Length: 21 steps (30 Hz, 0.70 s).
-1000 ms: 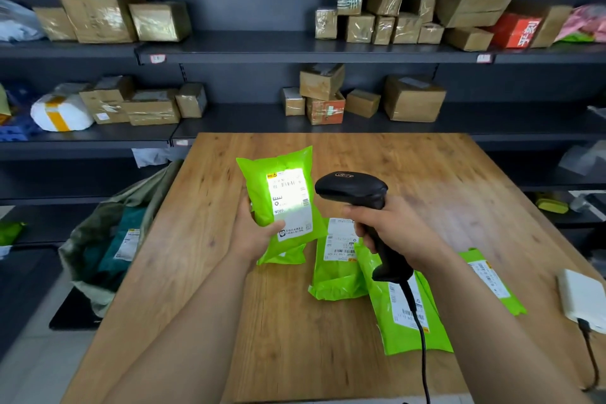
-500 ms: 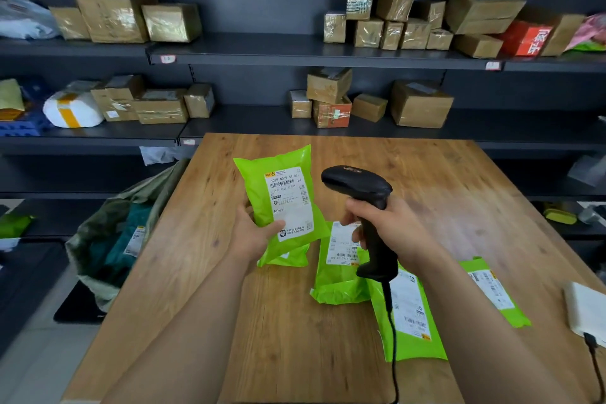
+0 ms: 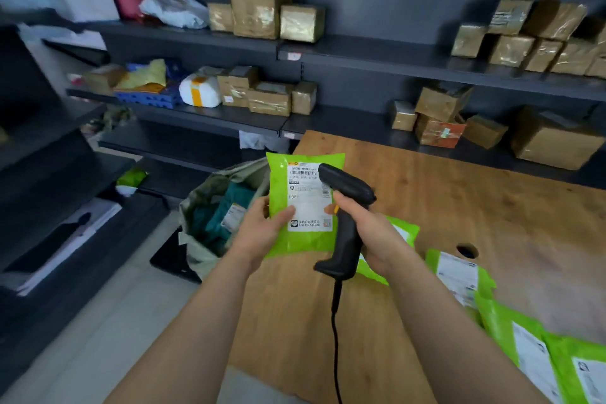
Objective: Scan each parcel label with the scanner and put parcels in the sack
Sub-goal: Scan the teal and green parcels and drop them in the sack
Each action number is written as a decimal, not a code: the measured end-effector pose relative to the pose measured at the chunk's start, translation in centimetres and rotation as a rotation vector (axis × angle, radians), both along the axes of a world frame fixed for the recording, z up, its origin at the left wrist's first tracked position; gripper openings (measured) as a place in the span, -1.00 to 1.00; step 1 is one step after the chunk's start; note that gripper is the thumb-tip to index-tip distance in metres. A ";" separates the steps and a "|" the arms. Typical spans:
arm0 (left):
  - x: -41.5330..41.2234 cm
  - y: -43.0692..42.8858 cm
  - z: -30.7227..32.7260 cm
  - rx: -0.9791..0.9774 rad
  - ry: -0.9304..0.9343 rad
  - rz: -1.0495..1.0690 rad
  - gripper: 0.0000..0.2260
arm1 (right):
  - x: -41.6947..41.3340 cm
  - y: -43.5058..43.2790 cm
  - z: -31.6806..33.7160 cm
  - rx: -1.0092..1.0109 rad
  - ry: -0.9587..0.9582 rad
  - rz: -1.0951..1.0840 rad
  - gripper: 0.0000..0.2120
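Head view looks down on my two bare arms reaching over the left edge of the wooden bench (image 3: 459, 193), not far from its far left corner. My left hand (image 3: 259, 229) pinches a green parcel (image 3: 278, 180) by its lower left side, thumb laid across the front and fingers hidden behind, holding it upright with its white label (image 3: 306, 207) facing me. My right hand (image 3: 370, 233) is curled round the handle of the black scanner (image 3: 346, 187), whose head points left and covers the upper right corner of the label; I cannot tell whether it touches the parcel. The scanner's black cable (image 3: 334, 321) hangs from the foot of the handle toward the near edge of the bench. Beyond the left edge, on the floor just beside the bench, the sack (image 3: 196, 259) stands open with a teal parcel (image 3: 229, 207) bearing a white label inside. More green parcels (image 3: 455, 275) lie flat on the bench toward its near right corner, labels up, and one more shows partly under my right wrist. A small round hole (image 3: 467, 251) is cut in the bench top to the right of them. Dark shelves (image 3: 360, 52) behind the bench carry taped brown boxes (image 3: 259, 15).
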<state>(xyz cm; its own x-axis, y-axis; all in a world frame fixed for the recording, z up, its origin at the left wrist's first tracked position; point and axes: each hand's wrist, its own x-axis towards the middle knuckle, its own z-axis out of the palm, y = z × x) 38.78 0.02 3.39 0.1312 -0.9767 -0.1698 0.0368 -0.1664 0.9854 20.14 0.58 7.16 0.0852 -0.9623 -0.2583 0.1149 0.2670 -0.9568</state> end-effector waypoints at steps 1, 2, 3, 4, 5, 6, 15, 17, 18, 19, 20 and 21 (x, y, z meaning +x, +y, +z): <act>2.1 -0.2 0.0 0.008 -0.018 0.018 -0.65 | 2.1 -0.6 -0.1 0.017 0.010 0.022 -0.65; 4.4 -0.4 0.0 0.013 -0.032 0.034 -0.65 | 4.3 -1.2 -0.2 0.034 0.016 0.042 -0.65; 6.7 -0.7 0.0 0.017 -0.043 0.047 -0.65 | 6.6 -1.7 -0.4 0.047 0.009 0.056 -0.65; 9.1 -1.0 0.1 0.022 -0.056 0.057 -0.66 | 8.9 -2.2 -0.6 0.057 -0.003 0.073 -0.64; 11.5 -1.4 0.2 0.030 -0.078 0.065 -0.66 | 11.3 -2.7 -0.8 0.071 -0.008 0.082 -0.64; 14.0 -1.8 0.3 0.041 -0.107 0.063 -0.67 | 13.7 -3.2 -1.0 0.078 -0.019 0.087 -0.65; 30.8 -6.8 0.1 0.089 -0.321 -0.041 -0.80 | 31.1 -8.1 -3.4 0.150 -0.066 -0.014 -0.74; 32.8 -8.9 -0.6 0.114 -0.349 -0.047 -0.79 | 33.1 -9.6 -4.1 0.166 -0.062 -0.043 -0.83; 33.5 -10.0 -1.0 0.128 -0.361 -0.050 -0.78 | 34.0 -10.5 -4.6 0.177 -0.052 -0.061 -0.86; 34.1 -11.2 -1.7 0.136 -0.371 -0.057 -0.77 | 34.7 -11.6 -5.2 0.187 -0.046 -0.078 -0.88; 34.6 -12.5 -2.2 0.152 -0.388 -0.072 -0.77 | 35.3 -12.7 -5.9 0.204 -0.041 -0.093 -0.89; 35.0 -13.9 -3.1 0.161 -0.404 -0.086 -0.76 | 35.8 -14.0 -6.6 0.224 -0.039 -0.108 -0.89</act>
<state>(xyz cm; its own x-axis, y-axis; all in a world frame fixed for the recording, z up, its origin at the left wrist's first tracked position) 73.78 -13.87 0.32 0.1375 -0.9522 -0.2727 -0.3663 -0.3047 0.8792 55.97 -13.39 0.53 -0.0010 -0.8856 -0.4644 0.1895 0.4559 -0.8696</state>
